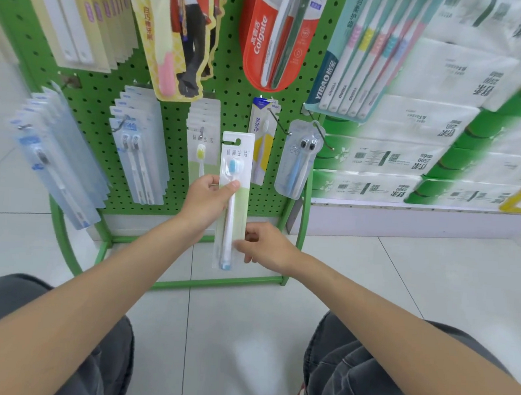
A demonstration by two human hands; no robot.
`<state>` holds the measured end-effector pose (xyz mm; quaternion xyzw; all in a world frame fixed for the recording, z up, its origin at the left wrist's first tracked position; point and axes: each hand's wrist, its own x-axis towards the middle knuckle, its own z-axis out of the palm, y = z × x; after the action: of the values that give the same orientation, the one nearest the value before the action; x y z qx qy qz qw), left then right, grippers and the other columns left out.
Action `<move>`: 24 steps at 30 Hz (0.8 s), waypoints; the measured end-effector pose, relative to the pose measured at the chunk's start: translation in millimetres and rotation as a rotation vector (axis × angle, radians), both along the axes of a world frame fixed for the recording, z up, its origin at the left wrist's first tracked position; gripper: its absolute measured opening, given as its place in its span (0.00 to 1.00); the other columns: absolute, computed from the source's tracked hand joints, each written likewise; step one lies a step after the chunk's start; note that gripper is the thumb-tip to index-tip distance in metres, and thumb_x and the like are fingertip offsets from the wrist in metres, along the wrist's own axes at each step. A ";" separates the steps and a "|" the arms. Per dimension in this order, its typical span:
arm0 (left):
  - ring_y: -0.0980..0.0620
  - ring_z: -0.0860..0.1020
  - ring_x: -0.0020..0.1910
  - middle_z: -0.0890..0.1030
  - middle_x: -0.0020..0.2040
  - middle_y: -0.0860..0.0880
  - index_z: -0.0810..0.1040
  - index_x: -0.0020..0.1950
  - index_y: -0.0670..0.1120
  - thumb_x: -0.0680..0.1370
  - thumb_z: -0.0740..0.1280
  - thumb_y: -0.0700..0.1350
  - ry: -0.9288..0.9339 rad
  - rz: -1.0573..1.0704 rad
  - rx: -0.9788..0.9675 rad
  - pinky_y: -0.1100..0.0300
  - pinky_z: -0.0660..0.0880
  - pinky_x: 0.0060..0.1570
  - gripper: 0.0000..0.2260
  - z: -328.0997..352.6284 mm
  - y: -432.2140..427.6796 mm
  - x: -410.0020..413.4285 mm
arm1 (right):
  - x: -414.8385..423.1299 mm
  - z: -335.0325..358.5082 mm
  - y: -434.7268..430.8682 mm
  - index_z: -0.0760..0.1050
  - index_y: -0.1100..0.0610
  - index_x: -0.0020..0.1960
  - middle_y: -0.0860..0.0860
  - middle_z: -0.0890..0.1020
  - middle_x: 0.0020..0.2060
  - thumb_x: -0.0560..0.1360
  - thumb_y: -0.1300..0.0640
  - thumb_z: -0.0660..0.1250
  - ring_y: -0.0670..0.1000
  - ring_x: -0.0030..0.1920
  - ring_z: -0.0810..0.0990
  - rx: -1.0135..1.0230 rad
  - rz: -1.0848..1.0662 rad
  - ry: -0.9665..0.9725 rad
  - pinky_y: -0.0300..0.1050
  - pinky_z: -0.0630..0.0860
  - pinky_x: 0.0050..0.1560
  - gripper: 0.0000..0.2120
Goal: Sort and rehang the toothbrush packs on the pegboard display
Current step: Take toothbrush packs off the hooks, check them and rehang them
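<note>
While both hands are on it, the toothbrush pack (233,195) stands upright in front of the bottom row of the pegboard (238,103), held in the air. The left hand (208,201) grips its left edge just under the blue bristles, thumb pressed on the front and fingers curled behind. The right hand (265,247) pinches the lower right edge near the handle end.

Room-wise it's pretty tight up top. The pack's left edge overlaps the right side of the stack of yellow-bristle packs (203,137) hanging on their hook, and its right edge sits just beside the yellow-striped pack (261,142). A wire hook (280,123) juts out toward the camera just right of that, and the googly-eyed brush pack (299,160) hangs beyond it, near the board's right edge. Twin-brush packs (139,152) fan out well to the left.

Lower down there's more space: the pack's bottom end hangs past the board's lower edge, over tiled floor (228,334) inside the green stand frame (216,282). Wrapped tissue bundles (412,130) are stacked to the right of the stand.
</note>
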<state>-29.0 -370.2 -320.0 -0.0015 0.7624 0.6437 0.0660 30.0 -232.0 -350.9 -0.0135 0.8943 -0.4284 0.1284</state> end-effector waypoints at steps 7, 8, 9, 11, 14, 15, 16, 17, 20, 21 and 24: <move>0.49 0.73 0.61 0.73 0.61 0.48 0.66 0.73 0.47 0.73 0.73 0.58 0.071 -0.151 -0.267 0.51 0.72 0.63 0.33 3.1 -0.4 5.8 | 7.5 10.1 -6.7 0.69 0.62 0.46 0.54 0.78 0.36 0.78 0.58 0.62 0.54 0.37 0.78 0.189 0.057 0.184 0.54 0.75 0.42 0.08; 0.49 0.74 0.61 0.74 0.60 0.48 0.66 0.73 0.47 0.72 0.74 0.57 0.072 -0.156 -0.261 0.51 0.73 0.62 0.34 2.3 -0.3 5.9 | 9.9 11.9 -8.4 0.67 0.60 0.45 0.52 0.77 0.35 0.79 0.58 0.61 0.55 0.37 0.75 0.238 0.080 0.231 0.53 0.74 0.40 0.07; 0.49 0.75 0.60 0.76 0.58 0.49 0.68 0.72 0.47 0.72 0.74 0.56 0.074 -0.162 -0.241 0.51 0.74 0.61 0.32 1.2 -0.1 5.6 | 12.3 13.9 -9.9 0.66 0.58 0.45 0.51 0.76 0.34 0.79 0.57 0.61 0.55 0.36 0.74 0.264 0.097 0.256 0.53 0.73 0.40 0.07; 0.49 0.78 0.56 0.80 0.53 0.51 0.73 0.66 0.48 0.74 0.73 0.53 0.084 -0.176 -0.217 0.54 0.75 0.56 0.23 1.5 0.7 5.7 | 13.7 13.6 -10.7 0.68 0.58 0.48 0.51 0.77 0.37 0.80 0.56 0.61 0.54 0.38 0.75 0.264 0.095 0.269 0.54 0.75 0.43 0.06; 0.50 0.79 0.50 0.79 0.47 0.52 0.74 0.53 0.55 0.78 0.70 0.48 0.091 -0.192 -0.164 0.54 0.76 0.54 0.07 6.8 0.8 6.2 | 11.7 11.6 -7.5 0.62 0.54 0.71 0.51 0.77 0.52 0.78 0.50 0.65 0.52 0.47 0.77 0.205 0.077 0.207 0.52 0.77 0.52 0.25; 0.49 0.79 0.50 0.79 0.46 0.51 0.73 0.49 0.57 0.79 0.69 0.46 0.081 -0.204 -0.124 0.53 0.77 0.55 0.07 8.4 0.1 6.1 | 11.9 11.1 -6.1 0.52 0.49 0.77 0.49 0.75 0.56 0.76 0.47 0.68 0.51 0.52 0.77 0.168 0.078 0.140 0.49 0.76 0.55 0.36; 0.47 0.80 0.50 0.80 0.46 0.49 0.73 0.48 0.56 0.80 0.67 0.45 0.072 -0.209 -0.082 0.52 0.78 0.55 0.06 9.4 -0.5 5.0 | 11.6 9.5 -5.0 0.42 0.46 0.79 0.48 0.72 0.58 0.75 0.46 0.70 0.51 0.55 0.76 0.129 0.079 0.075 0.47 0.75 0.56 0.45; 0.46 0.81 0.50 0.81 0.49 0.46 0.76 0.49 0.53 0.81 0.66 0.43 0.058 -0.212 -0.049 0.53 0.79 0.54 0.04 10.4 -1.3 3.6 | 10.7 7.3 -4.3 0.35 0.45 0.79 0.47 0.70 0.59 0.73 0.46 0.72 0.50 0.57 0.75 0.097 0.083 0.015 0.46 0.74 0.57 0.51; 0.49 0.82 0.48 0.82 0.54 0.42 0.77 0.59 0.42 0.82 0.64 0.40 0.034 -0.193 -0.010 0.57 0.81 0.49 0.07 10.9 -3.9 1.9 | 6.9 -3.6 -1.6 0.31 0.42 0.77 0.43 0.67 0.68 0.69 0.47 0.76 0.49 0.61 0.75 0.003 0.101 -0.022 0.45 0.76 0.60 0.58; 0.49 0.82 0.48 0.82 0.54 0.43 0.77 0.61 0.41 0.82 0.64 0.40 0.034 -0.182 -0.007 0.57 0.80 0.48 0.09 10.5 -4.6 1.5 | 6.2 -3.8 -1.3 0.33 0.42 0.78 0.42 0.67 0.69 0.68 0.48 0.77 0.47 0.61 0.74 -0.047 0.109 -0.016 0.41 0.75 0.60 0.59; 0.53 0.82 0.47 0.83 0.52 0.48 0.78 0.61 0.44 0.81 0.65 0.38 0.053 -0.123 0.027 0.61 0.78 0.43 0.10 11.0 -8.4 -0.3 | 7.1 3.1 -1.2 0.40 0.43 0.78 0.41 0.72 0.61 0.69 0.55 0.78 0.42 0.55 0.75 -0.146 0.096 -0.002 0.27 0.73 0.51 0.55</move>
<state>-29.3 -378.7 -309.0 0.0633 0.7539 0.6483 0.0854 37.2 -233.3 -347.8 -0.0654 0.8590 -0.4857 0.1484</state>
